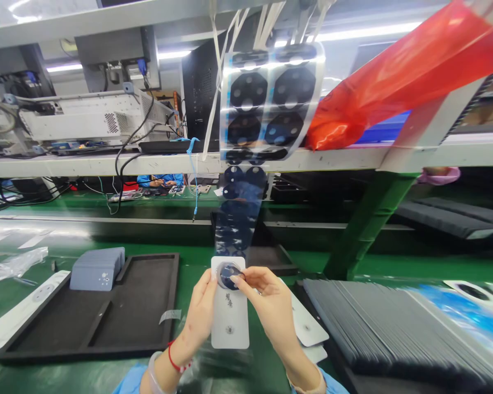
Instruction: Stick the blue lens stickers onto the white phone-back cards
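Note:
A white phone back cover (239, 328) stands in front of me, with a ring-shaped camera area at its top and small dark marks below. My left hand (200, 309) grips its left edge, thumb near the ring. Between thumb and fingers, my right hand (273, 303) pinches a dark round film sticker (228, 273) that lies over the ring. The thumb covers part of the sticker, so I cannot tell how much of it touches the cover. Just behind the cover hangs a strip of dark round stickers (240, 213), coming down from a roll (271, 104).
At left, a black foam tray (135, 306) holds a stack of blue-grey covers (96, 268). More white covers (308, 320) lie beside my right hand, next to a row of dark panels (365, 312). A red plastic bag (394, 76) hangs by the shelf beam (168, 164). Across the bench, a person's blue sleeve (175, 179) shows.

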The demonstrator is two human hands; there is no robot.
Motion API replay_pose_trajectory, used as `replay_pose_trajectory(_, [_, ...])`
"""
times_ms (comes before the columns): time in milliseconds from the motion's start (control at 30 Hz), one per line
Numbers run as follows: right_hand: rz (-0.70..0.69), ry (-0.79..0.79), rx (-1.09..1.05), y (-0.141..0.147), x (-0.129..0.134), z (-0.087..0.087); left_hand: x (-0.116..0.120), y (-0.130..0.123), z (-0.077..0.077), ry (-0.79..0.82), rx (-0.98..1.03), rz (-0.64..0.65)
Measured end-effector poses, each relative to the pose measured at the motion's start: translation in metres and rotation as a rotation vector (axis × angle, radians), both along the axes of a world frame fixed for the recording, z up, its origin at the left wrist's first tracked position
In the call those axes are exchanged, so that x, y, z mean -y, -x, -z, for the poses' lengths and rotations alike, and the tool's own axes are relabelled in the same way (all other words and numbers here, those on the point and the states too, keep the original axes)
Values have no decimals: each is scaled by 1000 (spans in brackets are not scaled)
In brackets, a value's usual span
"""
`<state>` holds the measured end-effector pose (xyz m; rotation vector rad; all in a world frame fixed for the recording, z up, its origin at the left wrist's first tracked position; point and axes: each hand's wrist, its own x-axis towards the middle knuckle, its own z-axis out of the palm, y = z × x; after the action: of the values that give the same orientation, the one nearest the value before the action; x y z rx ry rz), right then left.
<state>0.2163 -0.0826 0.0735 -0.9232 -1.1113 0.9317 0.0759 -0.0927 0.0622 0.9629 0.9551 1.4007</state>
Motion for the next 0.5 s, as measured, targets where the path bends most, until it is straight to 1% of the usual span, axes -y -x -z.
replay_pose_trajectory(200, [20,17,14,1,7,-5,9,-3,-6,-45,-63,43])
replay_pose_trajectory(500, [28,39,-2,4,15,-15,19,-7,-12,-28,23,28])
